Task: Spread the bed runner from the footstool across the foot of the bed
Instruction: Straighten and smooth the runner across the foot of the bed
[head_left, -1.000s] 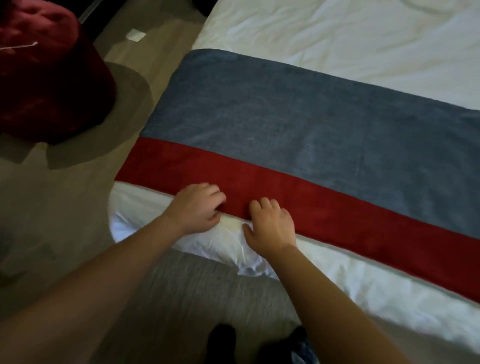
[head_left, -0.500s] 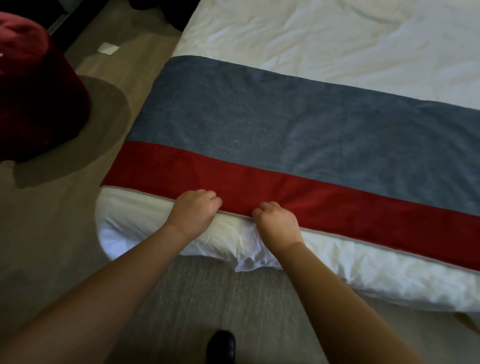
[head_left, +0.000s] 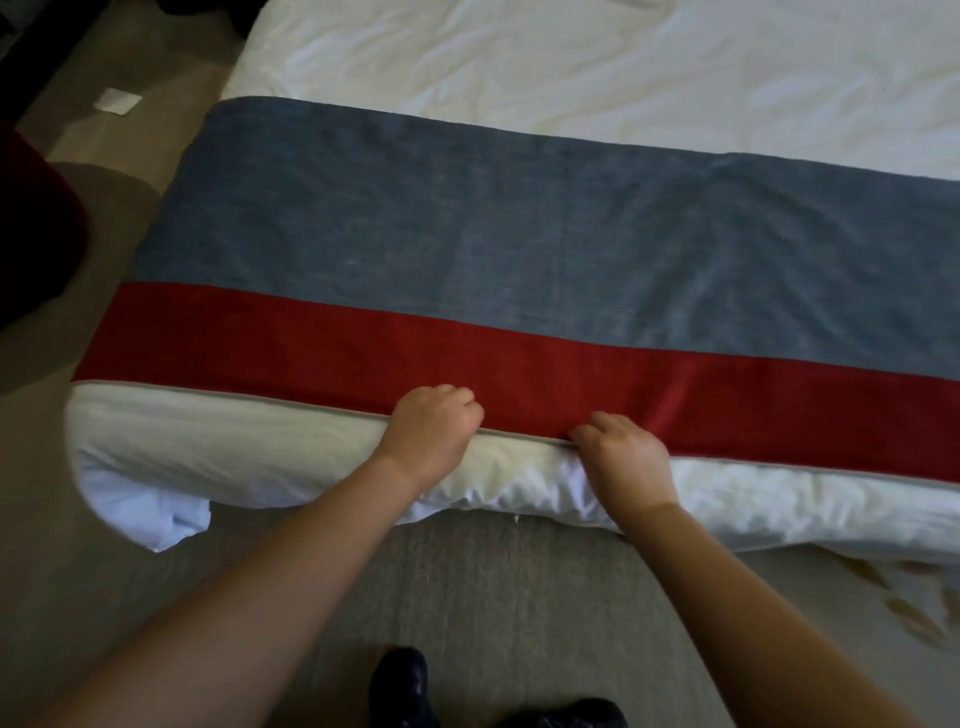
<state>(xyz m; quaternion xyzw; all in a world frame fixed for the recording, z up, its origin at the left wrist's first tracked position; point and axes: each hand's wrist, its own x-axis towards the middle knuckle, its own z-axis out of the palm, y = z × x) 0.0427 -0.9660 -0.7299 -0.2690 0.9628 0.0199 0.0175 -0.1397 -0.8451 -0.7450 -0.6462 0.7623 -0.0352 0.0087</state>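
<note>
I'm seeing open white sheet stretching beyond the bed runner, giving room to reach forward. The red footstool is sitting off the left corner, well apart, with floor lying between.

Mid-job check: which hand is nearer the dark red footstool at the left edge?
Left. The left hand grips the bed runner at its near hem, on the side towards the footstool. The right hand grips the same hem farther right, away from it.
</note>
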